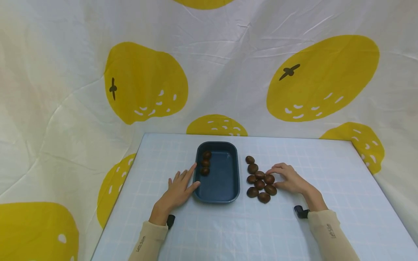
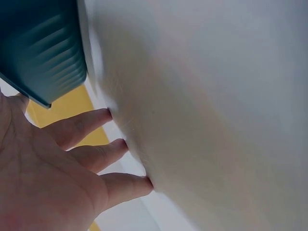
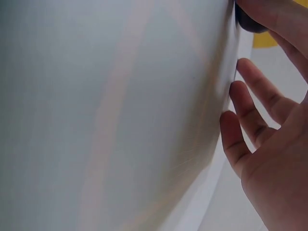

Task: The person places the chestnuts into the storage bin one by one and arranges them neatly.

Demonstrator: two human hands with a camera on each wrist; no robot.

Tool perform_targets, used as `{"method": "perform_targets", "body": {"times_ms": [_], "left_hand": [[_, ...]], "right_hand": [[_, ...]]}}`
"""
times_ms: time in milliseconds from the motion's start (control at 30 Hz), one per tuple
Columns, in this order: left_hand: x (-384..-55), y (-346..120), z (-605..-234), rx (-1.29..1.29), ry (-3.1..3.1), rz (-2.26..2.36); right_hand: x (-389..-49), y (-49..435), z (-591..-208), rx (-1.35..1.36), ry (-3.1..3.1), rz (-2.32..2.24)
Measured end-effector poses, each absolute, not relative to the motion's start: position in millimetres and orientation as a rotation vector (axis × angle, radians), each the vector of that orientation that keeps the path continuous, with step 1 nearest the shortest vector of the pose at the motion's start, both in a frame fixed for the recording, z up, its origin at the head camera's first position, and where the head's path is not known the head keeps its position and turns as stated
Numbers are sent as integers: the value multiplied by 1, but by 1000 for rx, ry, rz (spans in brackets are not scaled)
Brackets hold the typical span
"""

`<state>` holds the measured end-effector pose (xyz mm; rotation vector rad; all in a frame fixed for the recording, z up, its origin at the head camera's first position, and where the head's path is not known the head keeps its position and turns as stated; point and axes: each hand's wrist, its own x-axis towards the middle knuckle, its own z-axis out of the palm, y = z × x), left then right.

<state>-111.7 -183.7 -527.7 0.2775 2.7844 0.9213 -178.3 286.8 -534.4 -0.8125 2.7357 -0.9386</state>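
A dark blue rectangular tray (image 1: 225, 195) stands near the middle of the table, with a column of 3 brown chestnuts (image 1: 205, 163) along its left side. My left hand (image 1: 177, 190) rests spread at the tray's left rim, index finger and thumb touching the edge. In the left wrist view its other fingers (image 2: 127, 185) reach the tabletop. Right of the tray lies a loose group of chestnuts (image 1: 253, 192). My right hand (image 1: 290, 181) pinches the chestnut (image 1: 269, 179) at the group's right side between thumb and index finger. The remaining fingers (image 3: 244, 103) touch the table.
The table (image 1: 209, 232) has a pale checked cover. Behind it hangs a white cloth (image 1: 228, 83) printed with large yellow fruit. A small black device (image 1: 300, 212) sits at the right wrist, another (image 1: 170, 221) at the left.
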Motion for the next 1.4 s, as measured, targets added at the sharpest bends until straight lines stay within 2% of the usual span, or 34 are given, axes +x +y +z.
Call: {"method": "perform_targets", "body": {"times_ms": [867,1400], "left_hand": [[-110,-183,-526,264,2779,918],[-110,-183,-525,275,2784,920]], "right_hand": [[-173,286,-521,-681,2705,-1110],[-169,249,-478,-611,2643,-1260]]}}
